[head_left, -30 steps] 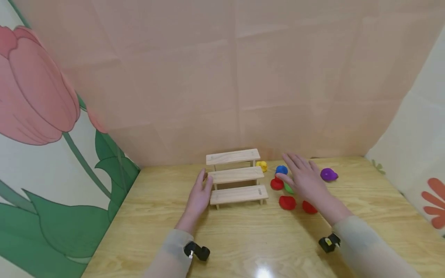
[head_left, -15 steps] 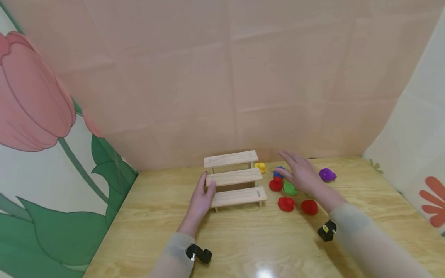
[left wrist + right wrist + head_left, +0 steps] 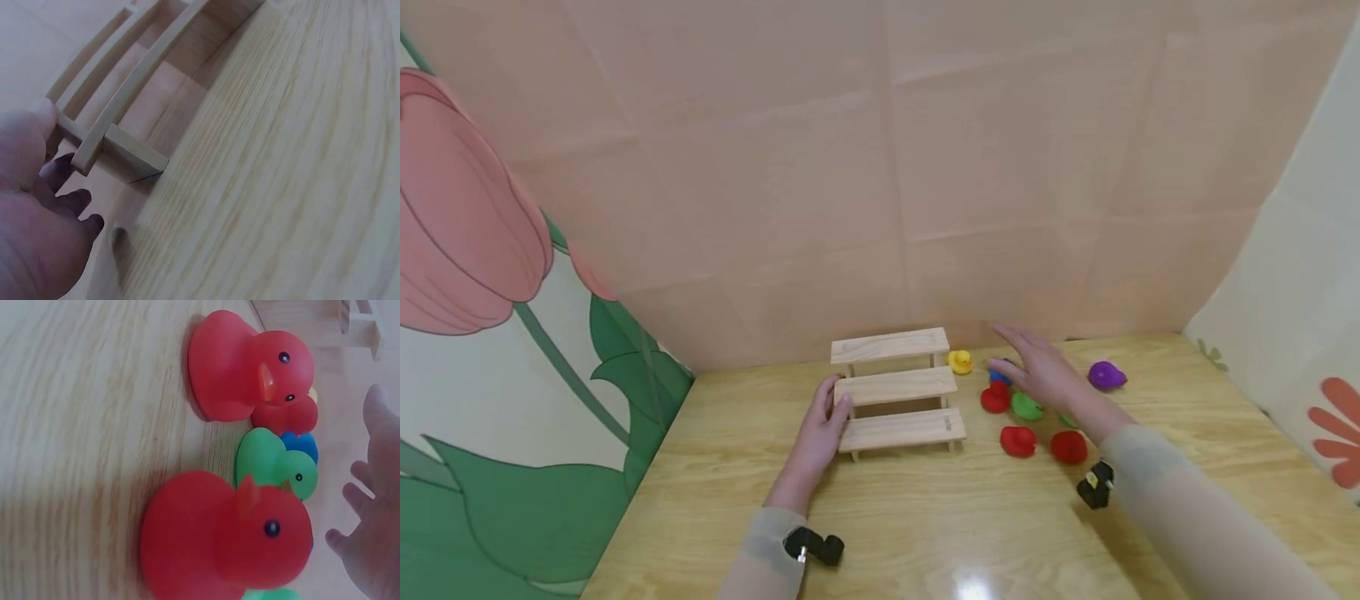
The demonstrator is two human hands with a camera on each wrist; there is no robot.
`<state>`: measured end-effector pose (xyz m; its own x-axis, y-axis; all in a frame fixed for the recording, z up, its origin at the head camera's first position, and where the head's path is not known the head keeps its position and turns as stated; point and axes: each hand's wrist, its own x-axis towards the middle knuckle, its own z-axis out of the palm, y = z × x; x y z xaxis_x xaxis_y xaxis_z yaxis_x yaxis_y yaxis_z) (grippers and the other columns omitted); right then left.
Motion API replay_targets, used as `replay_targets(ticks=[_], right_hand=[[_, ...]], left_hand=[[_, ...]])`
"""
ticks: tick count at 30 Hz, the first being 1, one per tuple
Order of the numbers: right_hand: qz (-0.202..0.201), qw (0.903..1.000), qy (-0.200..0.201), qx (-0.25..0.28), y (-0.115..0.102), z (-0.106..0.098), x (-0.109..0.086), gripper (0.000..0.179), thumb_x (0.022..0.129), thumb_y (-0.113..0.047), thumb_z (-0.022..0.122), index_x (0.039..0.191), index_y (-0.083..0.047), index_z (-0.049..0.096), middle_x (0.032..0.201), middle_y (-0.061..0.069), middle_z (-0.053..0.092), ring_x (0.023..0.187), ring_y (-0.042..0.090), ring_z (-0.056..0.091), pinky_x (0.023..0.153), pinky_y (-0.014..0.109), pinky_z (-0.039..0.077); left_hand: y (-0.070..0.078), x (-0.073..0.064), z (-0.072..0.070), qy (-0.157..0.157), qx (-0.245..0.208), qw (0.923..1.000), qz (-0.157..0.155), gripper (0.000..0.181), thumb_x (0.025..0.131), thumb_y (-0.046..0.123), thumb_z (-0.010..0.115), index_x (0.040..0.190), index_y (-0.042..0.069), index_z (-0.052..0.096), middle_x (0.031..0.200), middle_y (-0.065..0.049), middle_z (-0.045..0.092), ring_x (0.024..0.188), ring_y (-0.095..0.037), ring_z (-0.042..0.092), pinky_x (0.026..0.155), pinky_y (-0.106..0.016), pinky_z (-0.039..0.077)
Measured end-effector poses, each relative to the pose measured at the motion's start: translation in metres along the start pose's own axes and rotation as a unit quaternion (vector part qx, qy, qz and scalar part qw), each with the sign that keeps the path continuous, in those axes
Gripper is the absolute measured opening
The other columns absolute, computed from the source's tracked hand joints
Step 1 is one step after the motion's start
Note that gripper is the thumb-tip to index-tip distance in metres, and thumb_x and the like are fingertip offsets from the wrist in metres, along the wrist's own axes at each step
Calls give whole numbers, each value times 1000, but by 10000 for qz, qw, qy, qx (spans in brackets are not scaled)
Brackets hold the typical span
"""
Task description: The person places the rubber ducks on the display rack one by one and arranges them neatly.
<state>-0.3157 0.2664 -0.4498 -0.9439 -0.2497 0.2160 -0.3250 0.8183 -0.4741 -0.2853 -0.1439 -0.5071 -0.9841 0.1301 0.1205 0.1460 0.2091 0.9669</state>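
Observation:
A three-tier wooden step shelf [image 3: 897, 386] stands near the back of the table. At its left end my left hand [image 3: 820, 429] grips the middle tier, the thumb in front and the other fingers behind; the left wrist view has this hand [image 3: 37, 212] at the tier ends. Spread fingers mark my right hand [image 3: 1047, 375], which hovers over a group of rubber ducks and holds nothing. Below and beside it are red ducks [image 3: 1018, 442], a green duck [image 3: 1027, 407] and a partly hidden blue duck [image 3: 998, 376]. The right wrist view brings a red duck [image 3: 200, 537] up close.
A yellow duck [image 3: 959, 362] sits just right of the shelf, and a purple duck [image 3: 1107, 376] lies farther right. Behind the wooden table [image 3: 917, 517] hangs a pinkish cloth [image 3: 895, 167]. Flower-patterned panels [image 3: 1307, 275] border the sides.
My left hand has closed round the shelf's left end, and the shelf has shifted slightly left, away from the yellow duck. My right hand has drifted a little left over the ducks.

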Motion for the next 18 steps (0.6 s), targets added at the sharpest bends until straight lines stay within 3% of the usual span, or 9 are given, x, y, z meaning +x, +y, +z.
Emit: replay_targets(ticks=[5,9,12,18], right_hand=[[-29,9989,-121,462,4,7,9,82,111,-53,64,174,-11,33,176,23,33,160,52,28,127,74,23],[-222,9967,-103,775,9,15,15,77,110,-38,72,170,-5,39,173,24,39,159,51,33,128,71,26],[-307,9963,-105,799,11,19,20,73,109,-31,75,168,-2,43,170,25,42,157,51,36,127,70,28],[-204,9968,-241,730,13,22,28,73,108,-33,76,167,-3,46,168,25,45,156,51,38,126,71,30]], left_hand=[[-3,-3,-5,-55,-299,9995,86,65,117,42,56,172,14,35,179,-14,29,165,-30,27,131,-51,30],[-8,-4,-7,-83,-519,9986,81,66,116,43,57,172,15,35,178,-11,33,164,-28,31,130,-50,32],[-12,-5,-9,-78,-666,9977,80,68,116,45,58,172,15,35,177,-9,36,163,-27,33,130,-50,33],[-15,-3,-12,-7,-665,9977,107,70,114,48,60,172,16,38,176,-11,38,163,-30,32,132,-50,27]])
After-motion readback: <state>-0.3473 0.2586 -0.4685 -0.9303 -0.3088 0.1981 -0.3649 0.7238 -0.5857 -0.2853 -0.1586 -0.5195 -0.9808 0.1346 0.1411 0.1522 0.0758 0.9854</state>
